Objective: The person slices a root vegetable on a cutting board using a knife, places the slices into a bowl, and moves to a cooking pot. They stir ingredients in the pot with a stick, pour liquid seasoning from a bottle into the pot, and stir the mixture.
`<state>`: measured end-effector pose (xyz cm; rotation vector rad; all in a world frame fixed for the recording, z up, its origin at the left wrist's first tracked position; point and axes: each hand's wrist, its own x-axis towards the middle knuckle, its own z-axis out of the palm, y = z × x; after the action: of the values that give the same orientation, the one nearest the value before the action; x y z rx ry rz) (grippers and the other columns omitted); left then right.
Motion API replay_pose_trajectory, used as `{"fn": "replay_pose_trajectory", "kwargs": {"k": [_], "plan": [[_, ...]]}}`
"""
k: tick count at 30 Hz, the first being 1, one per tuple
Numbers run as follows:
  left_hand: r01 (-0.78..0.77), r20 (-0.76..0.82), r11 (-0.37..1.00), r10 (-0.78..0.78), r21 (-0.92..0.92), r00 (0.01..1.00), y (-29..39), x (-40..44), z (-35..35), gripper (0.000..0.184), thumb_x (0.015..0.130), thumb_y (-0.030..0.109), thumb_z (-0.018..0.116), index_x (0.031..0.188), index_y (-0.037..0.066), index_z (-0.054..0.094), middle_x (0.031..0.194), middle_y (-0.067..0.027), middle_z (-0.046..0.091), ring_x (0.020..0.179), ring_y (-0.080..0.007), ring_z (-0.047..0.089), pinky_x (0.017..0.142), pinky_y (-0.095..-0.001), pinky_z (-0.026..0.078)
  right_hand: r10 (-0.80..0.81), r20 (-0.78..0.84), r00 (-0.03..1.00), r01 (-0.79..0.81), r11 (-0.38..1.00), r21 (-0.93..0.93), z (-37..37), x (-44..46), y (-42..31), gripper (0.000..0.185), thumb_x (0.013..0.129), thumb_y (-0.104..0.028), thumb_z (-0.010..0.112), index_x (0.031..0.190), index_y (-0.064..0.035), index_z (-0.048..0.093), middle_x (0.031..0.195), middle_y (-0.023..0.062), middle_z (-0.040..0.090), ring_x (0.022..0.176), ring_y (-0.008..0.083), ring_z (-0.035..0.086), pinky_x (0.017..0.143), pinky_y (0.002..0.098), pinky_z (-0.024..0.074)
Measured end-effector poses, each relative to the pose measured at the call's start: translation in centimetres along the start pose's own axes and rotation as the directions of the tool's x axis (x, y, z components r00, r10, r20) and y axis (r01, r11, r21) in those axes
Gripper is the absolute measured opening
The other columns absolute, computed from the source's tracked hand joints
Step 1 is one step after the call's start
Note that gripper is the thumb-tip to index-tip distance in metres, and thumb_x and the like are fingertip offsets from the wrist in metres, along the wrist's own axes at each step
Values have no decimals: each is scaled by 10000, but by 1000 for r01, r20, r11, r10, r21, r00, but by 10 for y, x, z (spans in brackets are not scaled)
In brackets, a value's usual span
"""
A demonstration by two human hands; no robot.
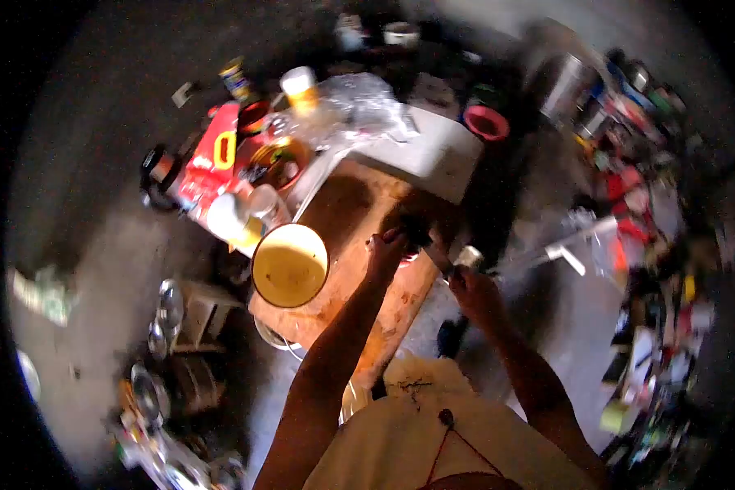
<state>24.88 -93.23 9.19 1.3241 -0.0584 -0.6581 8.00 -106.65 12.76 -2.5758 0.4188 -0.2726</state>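
My left hand (387,247) is closed over the wooden tabletop (355,220), its fingers on something small in deep shadow that I cannot make out. A bit of red and white shows just below those fingers. To its right, my right hand (475,292) is wrapped round the handle of what looks like a knife (438,256), whose blade points up and left toward the left hand. Left of my left hand, a yellow-lined bowl (291,265) with a dark rim stands at the wood's edge.
Behind the bowl are a white container (230,219), a clear cup (268,204), a red bag (212,155) and an orange bowl (296,159). Clear plastic wrap (359,106) lies farther back beside a white box (445,155). A pink-rimmed bucket (487,122) and heaped clutter (629,188) are to the right.
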Motion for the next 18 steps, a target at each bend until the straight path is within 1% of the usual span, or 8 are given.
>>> {"fn": "replay_pose_trajectory", "kwargs": {"k": [1, 3, 5, 8, 9, 14, 15, 18], "plan": [[-117, -39, 993, 117, 11, 992, -6, 2, -2, 177, 805, 149, 562, 869, -10, 604, 684, -62, 614, 544, -133, 583, 444, -272, 483, -36, 11, 999, 35, 996, 82, 0, 8, 4, 253, 848, -287, 532, 951, -58, 565, 652, 152, 581, 595, 325, 576, 560, 416, 454], [-98, -234, 979, 140, 180, 962, 11, -42, 2, 189, 792, 136, 549, 728, -28, 617, 588, -75, 589, 515, -137, 558, 445, -251, 469, -105, 72, 992, 90, 978, 190, -2, 7, 8, 250, 857, -269, 518, 1009, -80, 579, 620, 157, 575, 537, 311, 569, 532, 416, 470], [-85, -303, 988, 121, 129, 945, -5, -83, -14, 196, 777, 141, 575, 763, -51, 608, 632, -103, 581, 517, -155, 558, 452, -263, 475, -179, 293, 939, 137, 978, 160, -16, 1, 7, 218, 848, -265, 525, 964, -89, 580, 546, 134, 544, 482, 318, 552, 487, 417, 453], [24, -599, 996, 31, 82, 800, -44, -145, -26, 355, 754, 141, 610, 961, -48, 391, 850, -140, 535, 656, -175, 561, 470, -266, 490, -317, 527, 789, 280, 948, 151, -31, -1, -16, 180, 820, -233, 549, 919, -84, 571, 567, 150, 549, 519, 321, 568, 484, 416, 445], [22, -708, 999, 9, 35, 706, -51, -159, -26, 478, 742, 133, 630, 1016, -21, 270, 942, -150, 498, 726, -185, 553, 473, -266, 496, -350, 551, 757, 312, 935, 166, -27, 1, -19, 180, 820, -233, 549, 919, -84, 571, 567, 150, 549, 519, 321, 568, 484, 416, 445], [4, -830, 994, -93, -109, 551, -68, -182, -32, 596, 691, 223, 734, 1051, -9, 319, 947, -136, 458, 704, -179, 524, 460, -257, 480, -562, 463, 685, 455, 827, 331, 16, 5, -21, 164, 796, -190, 566, 773, -29, 547, 663, 211, 545, 618, 382, 552, 522, 431, 425], [-25, -825, 988, -111, -149, 554, -60, -184, -26, 576, 690, 223, 733, 1037, -18, 342, 939, -133, 464, 752, -189, 514, 561, -293, 488, -612, 369, 699, 499, 788, 361, 25, 6, -15, 168, 796, -184, 561, 779, -18, 544, 674, 222, 544, 639, 391, 553, 535, 431, 425], [-97, -899, 993, -17, -65, 438, -66, -179, -23, 565, 684, 224, 743, 1028, -21, 367, 922, -127, 479, 789, -200, 501, 698, -330, 468, -577, 525, 625, 485, 815, 319, 5, 26, -47, 143, 788, -148, 560, 803, -7, 541, 717, 218, 556, 662, 375, 562, 552, 413, 432]]}}
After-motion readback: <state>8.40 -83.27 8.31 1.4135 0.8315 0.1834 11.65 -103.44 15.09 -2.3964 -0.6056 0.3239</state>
